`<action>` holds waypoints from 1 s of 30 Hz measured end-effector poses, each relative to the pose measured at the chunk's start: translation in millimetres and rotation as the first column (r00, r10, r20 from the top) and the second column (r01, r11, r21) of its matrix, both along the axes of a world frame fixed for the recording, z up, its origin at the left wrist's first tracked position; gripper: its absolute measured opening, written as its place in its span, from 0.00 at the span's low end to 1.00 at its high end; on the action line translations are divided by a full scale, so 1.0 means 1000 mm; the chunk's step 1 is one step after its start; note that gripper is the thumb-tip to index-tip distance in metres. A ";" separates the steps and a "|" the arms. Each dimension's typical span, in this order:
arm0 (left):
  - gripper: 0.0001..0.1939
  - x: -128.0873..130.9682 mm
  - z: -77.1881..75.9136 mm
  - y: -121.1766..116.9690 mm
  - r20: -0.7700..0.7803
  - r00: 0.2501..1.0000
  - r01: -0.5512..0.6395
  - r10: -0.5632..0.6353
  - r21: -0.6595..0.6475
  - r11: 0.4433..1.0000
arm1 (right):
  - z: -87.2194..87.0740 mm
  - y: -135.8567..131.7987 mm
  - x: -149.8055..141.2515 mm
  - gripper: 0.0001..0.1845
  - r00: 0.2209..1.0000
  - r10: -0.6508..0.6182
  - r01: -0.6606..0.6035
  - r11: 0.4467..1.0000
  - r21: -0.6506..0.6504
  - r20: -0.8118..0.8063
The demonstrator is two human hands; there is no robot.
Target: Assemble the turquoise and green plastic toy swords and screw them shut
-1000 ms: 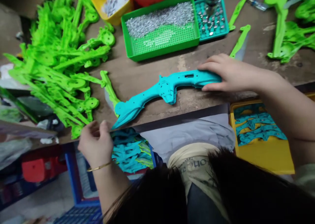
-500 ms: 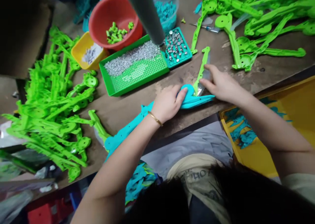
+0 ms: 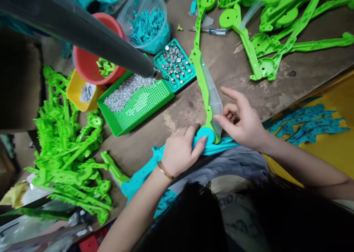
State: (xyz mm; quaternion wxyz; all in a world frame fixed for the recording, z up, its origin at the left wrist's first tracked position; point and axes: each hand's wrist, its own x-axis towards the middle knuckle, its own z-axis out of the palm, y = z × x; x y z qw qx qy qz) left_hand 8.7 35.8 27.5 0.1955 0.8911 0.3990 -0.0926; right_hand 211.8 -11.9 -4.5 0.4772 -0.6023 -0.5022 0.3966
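Observation:
A blue plastic bow-shaped part (image 3: 141, 174) lies along the front edge of the table. My left hand (image 3: 178, 152) is closed over it near its right end, with the thumb on the round blue disc. A long green plastic arm (image 3: 204, 89) stands out from that end towards the back, with a clear plastic sheet (image 3: 214, 93) along its right side. My right hand (image 3: 240, 121) is beside the sheet, thumb tip at its edge, index finger stretched out and the other fingers curled. Another green arm (image 3: 114, 171) joins the bow part's left end.
Green parts (image 3: 74, 152) are heaped at the left, more green arms (image 3: 287, 34) at the back right. A green tray (image 3: 138, 111) of small metal pieces, a blue tray (image 3: 177, 65) of metal caps, bowls and a screwdriver (image 3: 218, 31) lie behind. A grey pole (image 3: 91, 30) crosses above.
My left hand has moved from the bow part's left end onto its right part. My right hand has left the bow part for the clear sheet. The green arm has swung out towards the back.

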 end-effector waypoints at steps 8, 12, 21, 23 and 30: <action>0.41 -0.016 0.001 -0.007 0.195 0.981 -0.033 0.008 0.128 0.991 | 0.003 0.038 0.002 0.18 0.975 0.165 -0.182 0.977 -0.112 -0.152; 0.46 -0.018 0.000 -0.005 0.261 0.965 -0.044 0.009 0.128 0.991 | 0.006 0.046 -0.006 0.16 0.975 0.132 -0.150 0.985 -0.088 -0.180; 0.51 -0.014 -0.004 -0.005 0.210 0.975 -0.106 0.078 0.124 0.987 | 0.005 0.015 0.003 0.25 0.920 0.127 -0.223 0.948 -0.228 -0.371; 0.52 -0.012 -0.004 -0.007 0.210 0.975 -0.095 0.068 0.122 0.988 | 0.001 0.011 0.002 0.25 0.880 0.151 -0.283 0.928 -0.242 -0.451; 0.55 -0.008 0.000 -0.012 0.198 0.975 -0.114 0.102 0.050 0.992 | 0.002 0.002 -0.003 0.23 0.815 0.203 -0.316 0.941 -0.124 -0.542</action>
